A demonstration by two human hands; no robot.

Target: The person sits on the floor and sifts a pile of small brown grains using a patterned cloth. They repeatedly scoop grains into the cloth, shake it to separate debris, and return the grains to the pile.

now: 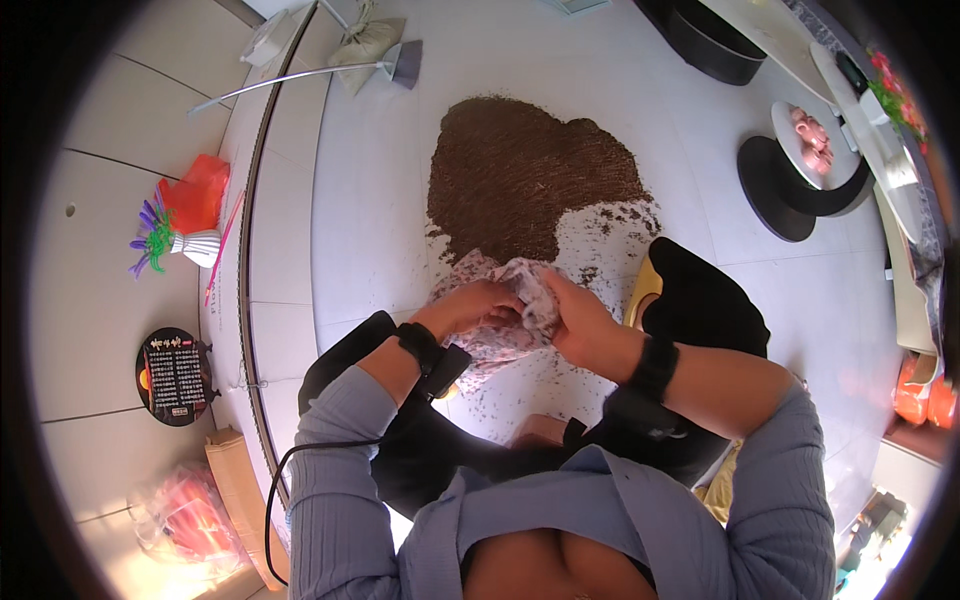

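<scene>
A bunched piece of thin cloth with a small reddish-grey print [495, 346] is held up between my two hands, above the floor. My left hand [466, 307] grips it from the left with curled fingers. From the right, my right hand [586, 321] pinches a gathered part of the same cloth. Whether the cloth is a bag or a flat sheet, I cannot tell. Just beyond it, a wide, flat layer of dark brown granular material [525, 169], perhaps husks or seeds, covers the pale tiled floor [375, 217]. Loose bits lie scattered around its near edge and under the cloth.
A broom [405, 64] leans beside a tied sack [367, 45] at the far left. Along the left wall stand a white vase [196, 247] and a cardboard piece [244, 502]. A black round-based stand [776, 187] is at the right. A black cable [300, 450] runs by my left arm.
</scene>
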